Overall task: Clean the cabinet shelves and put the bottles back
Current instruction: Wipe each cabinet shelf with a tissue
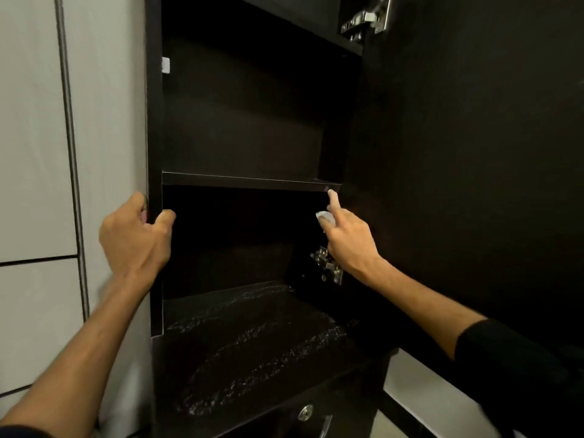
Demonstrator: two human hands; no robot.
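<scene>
Running left to right, the shelf (pixel 249 182) lies level, its right end touched by the right hand (pixel 347 245).

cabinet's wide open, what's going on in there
A person is cleaning the dark cabinet. The left hand grips its left side panel, while the right hand holds a small white wad and points its forefinger at the middle shelf edge. The bottom shelf looks streaked. No bottles are visible.

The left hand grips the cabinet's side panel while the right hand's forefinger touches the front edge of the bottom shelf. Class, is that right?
Not quite. The head view shows the left hand gripping the cabinet's side panel, but the right hand puts its forefinger at the front edge of the middle shelf, not the wet bottom shelf.
</scene>
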